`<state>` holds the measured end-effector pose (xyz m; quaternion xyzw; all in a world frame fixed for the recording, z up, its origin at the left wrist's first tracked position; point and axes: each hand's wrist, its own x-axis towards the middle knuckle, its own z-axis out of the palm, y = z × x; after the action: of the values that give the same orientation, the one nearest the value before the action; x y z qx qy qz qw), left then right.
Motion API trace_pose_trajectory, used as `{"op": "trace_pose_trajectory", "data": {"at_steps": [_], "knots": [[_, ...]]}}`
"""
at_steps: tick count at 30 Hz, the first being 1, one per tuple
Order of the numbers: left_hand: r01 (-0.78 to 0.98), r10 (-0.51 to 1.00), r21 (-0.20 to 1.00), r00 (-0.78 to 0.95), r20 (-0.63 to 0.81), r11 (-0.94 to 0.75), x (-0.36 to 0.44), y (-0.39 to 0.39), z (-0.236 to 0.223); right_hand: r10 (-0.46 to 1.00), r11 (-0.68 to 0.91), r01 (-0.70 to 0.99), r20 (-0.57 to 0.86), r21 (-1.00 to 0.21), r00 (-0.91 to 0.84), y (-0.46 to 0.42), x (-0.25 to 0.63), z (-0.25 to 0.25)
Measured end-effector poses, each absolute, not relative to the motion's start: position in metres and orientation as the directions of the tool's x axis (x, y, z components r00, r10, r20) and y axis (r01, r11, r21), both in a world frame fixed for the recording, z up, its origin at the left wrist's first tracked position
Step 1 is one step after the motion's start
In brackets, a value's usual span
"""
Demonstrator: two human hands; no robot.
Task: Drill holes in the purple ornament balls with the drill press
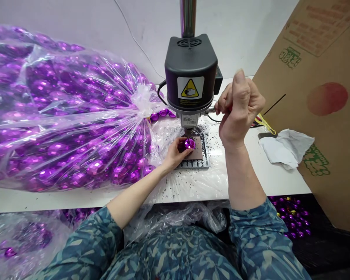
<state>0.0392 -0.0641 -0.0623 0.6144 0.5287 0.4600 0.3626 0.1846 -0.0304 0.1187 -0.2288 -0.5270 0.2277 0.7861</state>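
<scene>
A bench drill press with a black motor housing stands in front of me. Under its chuck, my left hand pinches a shiny purple faceted bead between thumb and fingers. The bead rests on a flat brown board lying on the slotted metal base. To the right of the motor, my right hand is raised and closed around the drill press's handle, of which only a bit of red shows between the fingers. Whether the drill bit touches the bead I cannot tell.
A big clear plastic bag of purple beads fills the table's left side. Dark shavings are scattered around the base. White paper, a yellow-handled tool and a large cardboard box stand right. More beads lie below.
</scene>
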Motion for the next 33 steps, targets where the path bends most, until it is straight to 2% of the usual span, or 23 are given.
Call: {"op": "trace_pose_trajectory", "data": {"at_steps": [4,7,26,33], "knots": [[0.286,0.981,0.940,0.013,0.193,-0.189,0.038,-0.065,-0.065,0.534,0.841,-0.144,0.756,-0.521,0.380,-0.038,0.183,0.109],[0.276,0.978,0.939,0.011,0.208,-0.203,0.038,-0.063,-0.068,0.525,0.843,-0.113,0.756,-0.527,0.390,-0.044,0.183,0.101],[0.264,0.978,0.944,-0.013,0.207,-0.197,0.041,-0.064,-0.067,0.241,0.970,-0.065,0.910,-0.233,0.339,-0.036,0.188,0.062],[0.256,0.984,0.951,-0.006,0.179,-0.172,0.041,-0.066,-0.062,0.198,0.980,-0.057,0.909,-0.190,0.367,-0.037,0.187,0.054]]}}
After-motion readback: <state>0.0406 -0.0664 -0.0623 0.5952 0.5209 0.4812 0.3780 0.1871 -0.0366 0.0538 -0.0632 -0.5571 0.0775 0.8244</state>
